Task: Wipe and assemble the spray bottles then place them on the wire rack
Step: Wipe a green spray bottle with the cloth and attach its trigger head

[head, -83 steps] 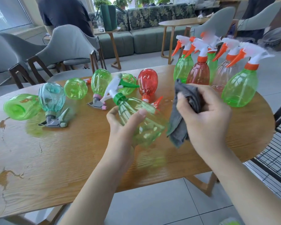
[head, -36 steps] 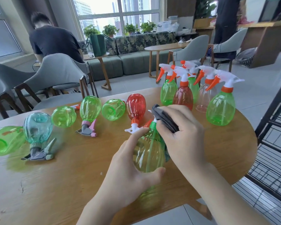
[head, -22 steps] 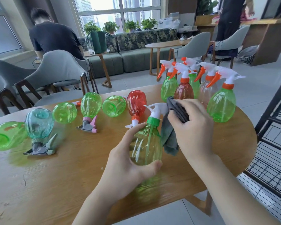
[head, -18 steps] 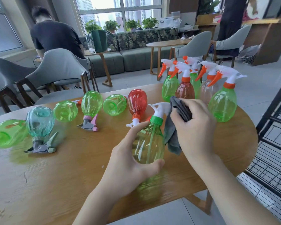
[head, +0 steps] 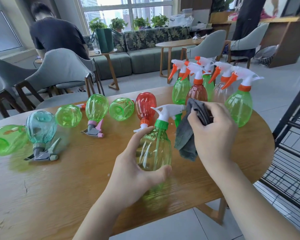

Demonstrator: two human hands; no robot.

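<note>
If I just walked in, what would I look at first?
Probably the green spray bottle in the middle, held upright over the wooden table by the left hand, with the right hand gripping a grey cloth beside it. Next, the cluster of standing bottles with orange triggers at the table's far right, and the bottles tipped over or upside down along the far left.

Wire rack (head: 291,153) cut off at the right edge. Leftmost green bottle (head: 5,139) clipped at the left edge. Grey cloth (head: 189,134) partly hidden inside the right hand (head: 213,130).
</note>
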